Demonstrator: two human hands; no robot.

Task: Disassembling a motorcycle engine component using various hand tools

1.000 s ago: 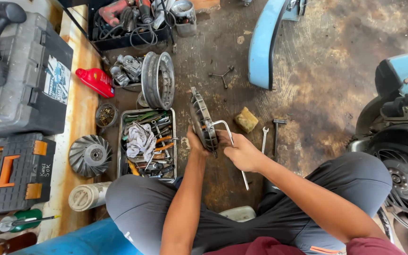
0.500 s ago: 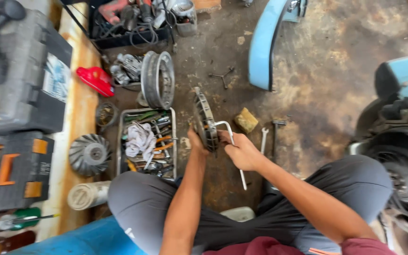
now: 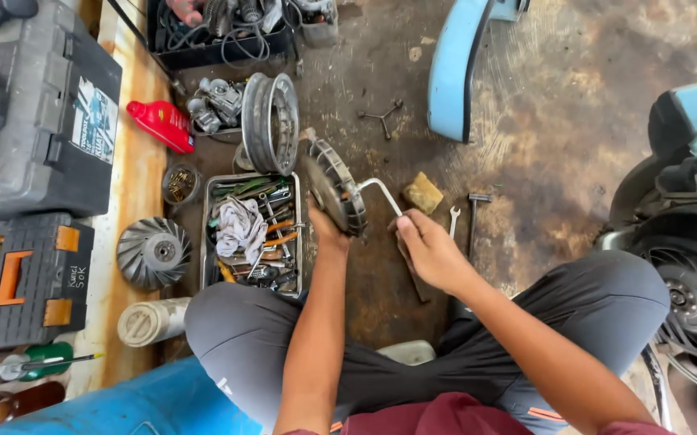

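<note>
I see the left hand [image 3: 326, 229] clamped on an upright finned metal disc [image 3: 334, 196] over the floor, right hand [image 3: 429, 251] clamped on a bent wrench [image 3: 381, 192]. Tool tray [image 3: 207, 234] just beside; left fingers hidden behind disc.

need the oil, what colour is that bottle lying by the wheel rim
Red, seen in the head view: the bottle lies left of the wheel rim.

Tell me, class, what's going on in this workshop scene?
A person sits on the floor. The left hand steadies a round, finned metal disc held on edge, while the right hand grips a bent metal wrench set against the disc's centre. Beside the left knee sits a metal tray of tools; a loose spanner and a yellow sponge lie on the concrete nearby.
</note>
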